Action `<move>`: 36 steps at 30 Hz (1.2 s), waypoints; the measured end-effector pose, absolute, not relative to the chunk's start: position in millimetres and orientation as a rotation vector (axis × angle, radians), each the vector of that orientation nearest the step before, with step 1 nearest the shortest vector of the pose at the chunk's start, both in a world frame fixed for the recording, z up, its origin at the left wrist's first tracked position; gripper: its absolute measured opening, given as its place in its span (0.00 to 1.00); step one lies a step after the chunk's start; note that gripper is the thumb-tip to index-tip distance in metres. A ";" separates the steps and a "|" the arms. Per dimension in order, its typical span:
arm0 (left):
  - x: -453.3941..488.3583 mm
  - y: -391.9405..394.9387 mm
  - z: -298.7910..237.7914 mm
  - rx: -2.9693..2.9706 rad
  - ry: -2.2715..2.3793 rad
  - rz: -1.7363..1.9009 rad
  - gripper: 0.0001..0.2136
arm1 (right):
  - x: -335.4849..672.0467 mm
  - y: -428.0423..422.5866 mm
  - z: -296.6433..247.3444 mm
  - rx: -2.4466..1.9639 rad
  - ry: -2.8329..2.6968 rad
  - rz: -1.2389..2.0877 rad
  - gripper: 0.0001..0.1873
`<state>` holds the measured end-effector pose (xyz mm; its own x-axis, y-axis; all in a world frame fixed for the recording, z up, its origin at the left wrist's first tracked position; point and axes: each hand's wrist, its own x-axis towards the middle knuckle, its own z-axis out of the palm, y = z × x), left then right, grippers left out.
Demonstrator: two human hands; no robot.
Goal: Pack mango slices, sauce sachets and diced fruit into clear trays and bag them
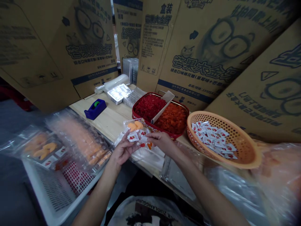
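My left hand point(122, 150) holds a clear plastic tray point(137, 129) from below, thumb near a small white-and-red sachet point(133, 137) that lies in it. Orange candy pieces point(135, 125) sit in the tray's far part. My right hand point(161, 141) is closed in a pinch over the tray's near right side, fingertips on small red and orange bits point(147, 145). Both hands meet at the table's front edge, just before the red bin point(141, 120).
The red bin holds red and orange candy with a white scoop point(162, 105). An orange basket point(246, 157) of sachets stands right. A white crate point(54, 191) with filled trays lies left. A blue tape dispenser point(95, 108), empty trays point(118, 93) and cardboard boxes point(202, 50) stand behind.
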<state>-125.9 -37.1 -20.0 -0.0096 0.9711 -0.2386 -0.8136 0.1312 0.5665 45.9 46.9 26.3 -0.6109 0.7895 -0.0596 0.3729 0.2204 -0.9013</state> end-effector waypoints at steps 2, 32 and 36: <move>-127.2 -38.1 -20.7 0.284 0.675 1.451 0.36 | 55.2 58.6 29.0 -1.199 -2.039 1.253 0.12; -134.1 -34.4 -19.0 0.234 0.725 1.511 0.30 | 55.4 55.9 41.5 -0.855 -2.338 1.057 0.05; -133.5 -34.2 -19.8 0.251 0.703 1.518 0.33 | 39.3 33.7 35.4 -0.701 -2.425 1.075 0.07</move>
